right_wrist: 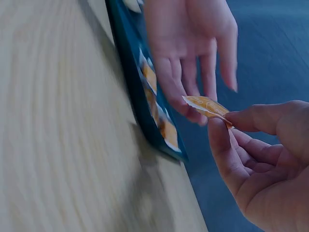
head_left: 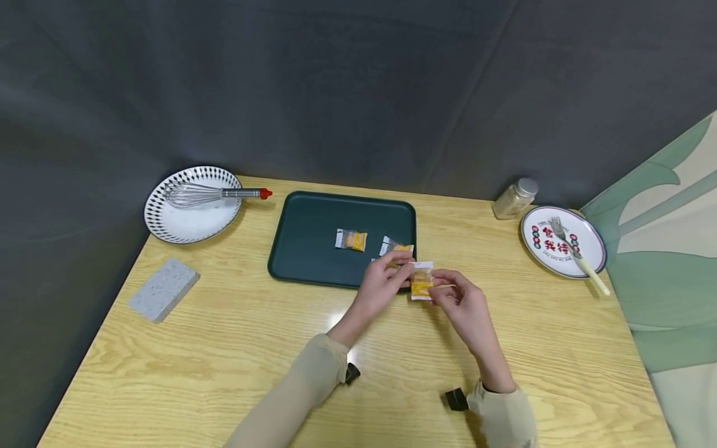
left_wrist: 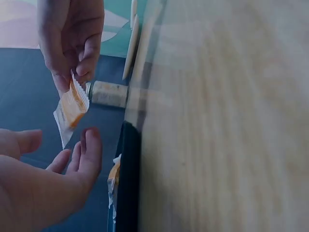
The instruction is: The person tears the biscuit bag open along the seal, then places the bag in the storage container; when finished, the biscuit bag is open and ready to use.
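Just off the tray's (head_left: 291, 249) near right corner, the right hand (head_left: 465, 305) pinches a sachet (head_left: 421, 281) by its crimped end; the left hand (head_left: 383, 283) hangs spread beside it. Light, crinkly and probably slick, it is best gripped at that seam.

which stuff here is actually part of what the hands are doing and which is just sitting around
In use: orange snack packet pinched by the right hand; left hand open beside it; green tray with more packets.

Lying about: whisk on patterned plate, sponge block, spice jar, fork on printed plate.
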{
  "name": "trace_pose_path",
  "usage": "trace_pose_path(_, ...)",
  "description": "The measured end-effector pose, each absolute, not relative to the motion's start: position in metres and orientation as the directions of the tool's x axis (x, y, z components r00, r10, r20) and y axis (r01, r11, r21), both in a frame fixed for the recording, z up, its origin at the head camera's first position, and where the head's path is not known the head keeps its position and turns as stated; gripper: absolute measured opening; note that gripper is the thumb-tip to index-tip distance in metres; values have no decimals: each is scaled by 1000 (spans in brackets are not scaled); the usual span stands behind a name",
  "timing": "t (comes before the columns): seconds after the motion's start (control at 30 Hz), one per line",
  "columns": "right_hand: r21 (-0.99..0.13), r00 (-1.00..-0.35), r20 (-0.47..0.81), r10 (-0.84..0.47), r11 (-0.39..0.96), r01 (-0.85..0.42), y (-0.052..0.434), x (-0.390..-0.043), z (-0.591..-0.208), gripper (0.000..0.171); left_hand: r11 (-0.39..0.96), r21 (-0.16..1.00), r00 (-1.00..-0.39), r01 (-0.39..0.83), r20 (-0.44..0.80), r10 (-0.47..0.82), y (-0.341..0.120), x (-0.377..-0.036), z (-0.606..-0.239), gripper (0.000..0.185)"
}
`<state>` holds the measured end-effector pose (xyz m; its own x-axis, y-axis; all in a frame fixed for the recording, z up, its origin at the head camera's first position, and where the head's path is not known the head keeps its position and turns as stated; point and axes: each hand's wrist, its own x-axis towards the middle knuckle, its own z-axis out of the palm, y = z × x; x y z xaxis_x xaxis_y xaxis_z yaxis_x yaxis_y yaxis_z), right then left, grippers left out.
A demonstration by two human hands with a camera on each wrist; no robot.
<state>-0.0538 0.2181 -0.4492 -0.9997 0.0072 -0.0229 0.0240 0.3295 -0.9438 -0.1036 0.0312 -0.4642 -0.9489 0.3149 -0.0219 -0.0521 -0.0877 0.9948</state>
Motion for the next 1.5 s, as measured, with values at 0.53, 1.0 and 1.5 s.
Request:
trace_pose_path(0.53, -898, -999, 52, 5, 438, -44, 198, -62, -447, 19, -40, 998, -933, -46, -29, 358, 24, -115, -472, 16)
trace_pose_path(1.0, -965, -997, 1, 75, 263, 19, 194, -74, -449, 15, -96, 975, -889, -198, -138, 436, 13, -124, -470, 22)
trace_pose_path(1.5, -955, -1000, -22, -4, 295, 20, 193, -78, -452, 6, 85, 995, -872, -48, -83, 482, 10, -124, -468, 15)
